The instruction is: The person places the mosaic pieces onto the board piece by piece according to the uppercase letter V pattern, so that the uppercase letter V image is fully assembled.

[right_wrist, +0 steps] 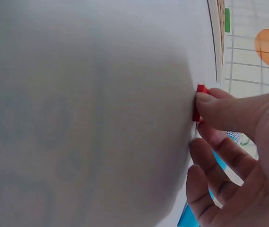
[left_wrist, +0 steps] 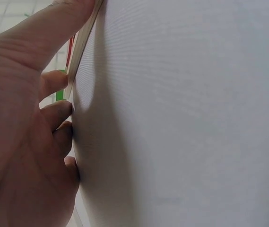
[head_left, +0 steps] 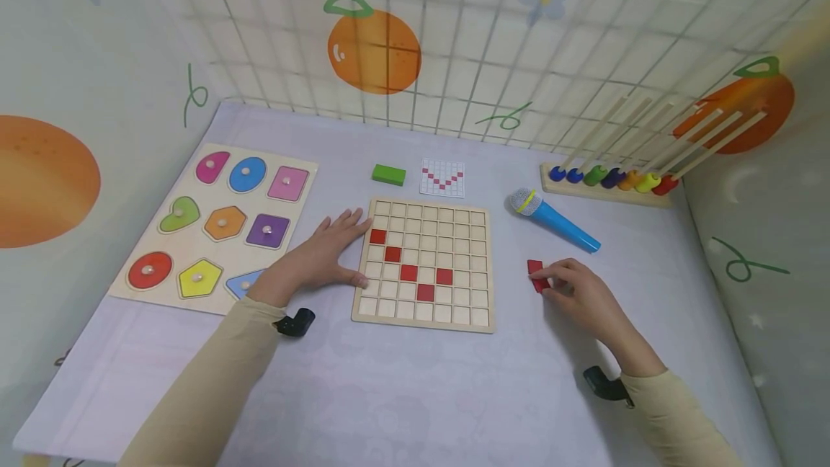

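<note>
A square wooden grid board [head_left: 423,325] lies flat in the middle of the table, with several red square tiles [head_left: 409,273] in its cells. They run diagonally down from the left, and one sits up to the right. My left hand [head_left: 327,254] rests at the board's left edge, fingers spread and thumb touching the rim. To the right of the board, my right hand [head_left: 583,298] pinches red tiles [head_left: 534,267] on the table between thumb and index finger; their exact number is unclear. The right wrist view shows the thumb over the red piece [right_wrist: 196,112], other fingers loosely bent.
Behind the board lie a green block [head_left: 388,175] and a small pattern card [head_left: 443,177] with red squares. A blue toy microphone [head_left: 560,225] lies right, before a peg rack [head_left: 606,194] with coloured beads. A knobbed shape puzzle [head_left: 210,182] is at left.
</note>
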`<action>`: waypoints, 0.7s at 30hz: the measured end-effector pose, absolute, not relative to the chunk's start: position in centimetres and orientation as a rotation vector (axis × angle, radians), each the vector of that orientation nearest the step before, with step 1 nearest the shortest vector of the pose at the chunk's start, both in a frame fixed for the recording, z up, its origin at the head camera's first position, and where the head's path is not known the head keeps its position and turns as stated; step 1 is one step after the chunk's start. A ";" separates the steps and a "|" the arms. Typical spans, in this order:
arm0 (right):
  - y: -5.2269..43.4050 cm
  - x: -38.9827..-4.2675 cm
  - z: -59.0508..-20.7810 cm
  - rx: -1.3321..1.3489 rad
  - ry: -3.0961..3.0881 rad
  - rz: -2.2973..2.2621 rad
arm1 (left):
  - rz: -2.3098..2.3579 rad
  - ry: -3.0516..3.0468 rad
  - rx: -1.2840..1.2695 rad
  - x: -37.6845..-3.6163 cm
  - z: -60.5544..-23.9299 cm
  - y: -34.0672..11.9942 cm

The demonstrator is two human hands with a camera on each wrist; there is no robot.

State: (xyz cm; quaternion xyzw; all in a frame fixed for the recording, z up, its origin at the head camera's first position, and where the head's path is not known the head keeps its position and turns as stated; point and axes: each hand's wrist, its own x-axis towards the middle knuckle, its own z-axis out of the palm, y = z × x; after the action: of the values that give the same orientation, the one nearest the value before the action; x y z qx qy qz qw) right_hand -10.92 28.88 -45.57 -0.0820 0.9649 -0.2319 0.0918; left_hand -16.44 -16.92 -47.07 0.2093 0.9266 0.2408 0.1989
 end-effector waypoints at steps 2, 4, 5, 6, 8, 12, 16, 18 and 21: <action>28.9 -10.9 -45.7 -0.238 2.866 -0.694 | 0.675 2.591 0.584 -16.4 -47.0 -16.9; 28.8 -10.9 -46.0 -0.240 2.863 -0.704 | 0.675 2.590 0.582 -16.4 -47.0 -16.9; 28.7 -10.9 -46.0 -0.243 2.860 -0.709 | 0.673 2.590 0.582 -16.4 -47.0 -16.9; 28.6 -10.9 -46.1 -0.249 2.858 -0.714 | 0.671 2.589 0.581 -16.4 -47.0 -16.9; 28.4 -10.8 -46.1 -0.262 2.854 -0.724 | 0.667 2.591 0.584 -16.4 -47.0 -16.9; 28.0 -10.8 -46.1 -0.291 2.858 -0.728 | 0.665 2.594 0.586 -16.4 -47.0 -16.9; 27.7 -10.8 -46.0 -0.316 2.857 -0.742 | 0.669 2.597 0.586 -16.3 -47.0 -17.0; 27.6 -10.7 -45.9 -0.322 2.856 -0.751 | 0.670 2.598 0.590 -16.3 -47.0 -17.0; 27.5 -10.6 -45.9 -0.321 2.856 -0.759 | 0.675 2.600 0.595 -16.3 -46.9 -16.9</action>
State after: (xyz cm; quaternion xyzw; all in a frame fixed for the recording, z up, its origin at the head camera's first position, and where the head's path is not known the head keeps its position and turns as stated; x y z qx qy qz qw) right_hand -10.61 27.50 -45.86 -0.1076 0.9574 -0.2545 0.0842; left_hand -16.26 -16.92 -46.90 0.2121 0.9270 0.2408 0.1940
